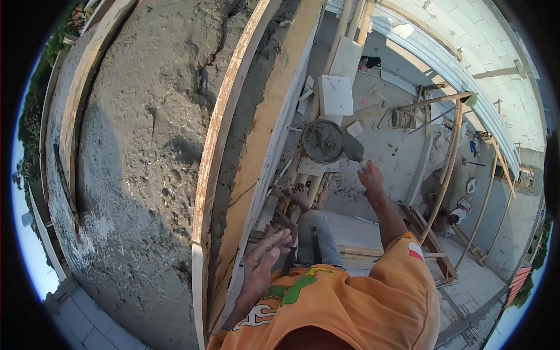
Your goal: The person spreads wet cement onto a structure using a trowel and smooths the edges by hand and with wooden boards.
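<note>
My right hand [371, 177] is closed round the handle of a trowel [352, 145]. The trowel's grey-coated blade lies at the right rim of a round bucket [305, 147] containing wet grey mortar [324, 140]. I cannot tell whether the blade touches the rim. Lower down, my left hand [260, 265] is empty, its fingers stretched out. It is beside the pale wooden form board [233, 236] that borders the concrete.
Wet concrete [146, 163] spreads across the left, with a long plank [224, 105] along it. A white block [336, 95] sits beyond the bucket. My bare foot [300, 197] stands by wooden poles. Far below right, slanting props [452, 157] rise from the littered floor [373, 99].
</note>
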`<action>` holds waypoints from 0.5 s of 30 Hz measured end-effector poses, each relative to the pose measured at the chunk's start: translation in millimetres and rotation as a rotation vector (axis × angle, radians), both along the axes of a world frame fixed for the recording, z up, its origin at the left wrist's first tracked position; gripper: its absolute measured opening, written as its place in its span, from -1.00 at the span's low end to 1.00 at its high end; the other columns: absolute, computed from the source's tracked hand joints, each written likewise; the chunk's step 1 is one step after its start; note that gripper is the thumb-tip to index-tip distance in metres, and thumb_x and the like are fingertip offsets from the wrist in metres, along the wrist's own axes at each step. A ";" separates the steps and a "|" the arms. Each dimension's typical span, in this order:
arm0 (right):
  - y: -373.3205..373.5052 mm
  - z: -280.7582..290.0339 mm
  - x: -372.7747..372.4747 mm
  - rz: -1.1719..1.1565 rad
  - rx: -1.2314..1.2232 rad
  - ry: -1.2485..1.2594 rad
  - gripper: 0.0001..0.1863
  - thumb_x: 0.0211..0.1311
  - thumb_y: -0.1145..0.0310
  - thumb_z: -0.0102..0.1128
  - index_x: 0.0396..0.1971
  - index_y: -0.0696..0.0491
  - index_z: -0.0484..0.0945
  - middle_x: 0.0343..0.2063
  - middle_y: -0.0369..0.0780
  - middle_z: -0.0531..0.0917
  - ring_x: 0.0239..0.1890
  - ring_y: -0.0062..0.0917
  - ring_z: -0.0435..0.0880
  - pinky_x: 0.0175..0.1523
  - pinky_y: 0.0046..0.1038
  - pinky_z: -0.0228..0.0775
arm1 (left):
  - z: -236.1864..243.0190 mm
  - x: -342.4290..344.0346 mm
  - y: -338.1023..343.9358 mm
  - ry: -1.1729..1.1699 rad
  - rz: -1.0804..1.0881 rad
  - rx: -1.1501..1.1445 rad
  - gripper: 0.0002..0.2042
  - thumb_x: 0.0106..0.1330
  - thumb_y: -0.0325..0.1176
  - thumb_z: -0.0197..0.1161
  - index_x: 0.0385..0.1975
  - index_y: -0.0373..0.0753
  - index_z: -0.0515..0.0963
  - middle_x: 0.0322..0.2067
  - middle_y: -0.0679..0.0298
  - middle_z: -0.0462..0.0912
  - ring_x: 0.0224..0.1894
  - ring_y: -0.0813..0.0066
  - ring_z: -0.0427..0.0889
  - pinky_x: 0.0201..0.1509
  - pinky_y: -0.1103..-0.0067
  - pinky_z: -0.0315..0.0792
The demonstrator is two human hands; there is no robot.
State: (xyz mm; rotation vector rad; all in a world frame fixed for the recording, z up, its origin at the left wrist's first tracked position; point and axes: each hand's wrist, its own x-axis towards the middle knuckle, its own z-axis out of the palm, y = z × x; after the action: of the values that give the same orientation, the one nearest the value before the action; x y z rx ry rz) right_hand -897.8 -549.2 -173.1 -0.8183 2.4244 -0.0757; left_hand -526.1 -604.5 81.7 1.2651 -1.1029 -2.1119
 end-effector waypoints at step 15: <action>-45.1 -353.4 -8.7 0.385 0.266 0.625 -0.86 0.15 0.39 0.15 -0.34 0.12 0.59 -0.37 -0.15 0.67 -0.28 -0.32 0.71 -0.34 -0.29 0.58 | -164.8 90.5 90.6 -0.686 -0.120 0.331 -0.67 0.40 -0.49 0.02 0.11 -0.45 0.46 0.07 0.02 0.56 0.11 0.25 0.55 0.08 0.39 0.54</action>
State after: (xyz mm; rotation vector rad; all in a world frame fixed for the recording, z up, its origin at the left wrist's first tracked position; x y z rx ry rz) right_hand -906.4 -594.3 -526.5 -1.3075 2.6836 0.7339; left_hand -435.6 -513.9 -83.0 2.2411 -1.1234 -2.0481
